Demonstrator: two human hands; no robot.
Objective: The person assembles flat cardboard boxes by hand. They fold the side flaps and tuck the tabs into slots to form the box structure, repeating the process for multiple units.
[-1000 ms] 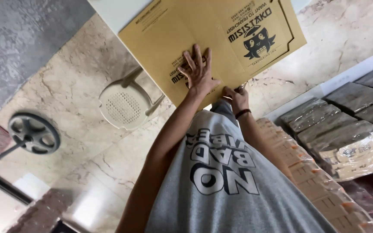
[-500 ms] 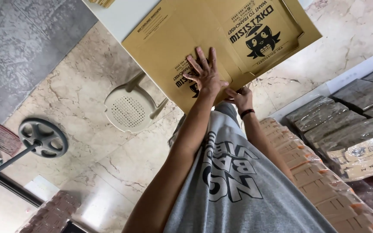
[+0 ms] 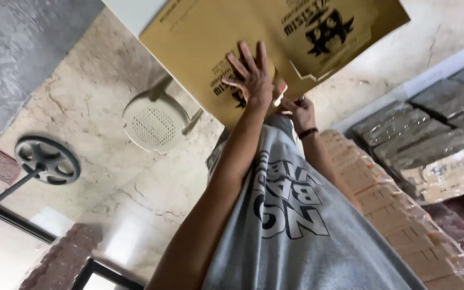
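A large flat brown cardboard sheet with black print fills the top of the view, held out in front of my grey printed T-shirt. My left hand lies flat on the sheet with its fingers spread. Just right of it and lower, my right hand, with a dark band on the wrist, pinches the sheet's lower edge near a notched cut. What lies under the sheet is hidden.
A white plastic stool stands on the marble floor at left. A black round wheel-like base on a rod lies further left. Plastic-wrapped bundles of flat cardboard and a long brown stack line the right side.
The sheet has shifted up and to the right in view. Both hands stay on it, the left hand's fingers still spread, and the view has closed in.
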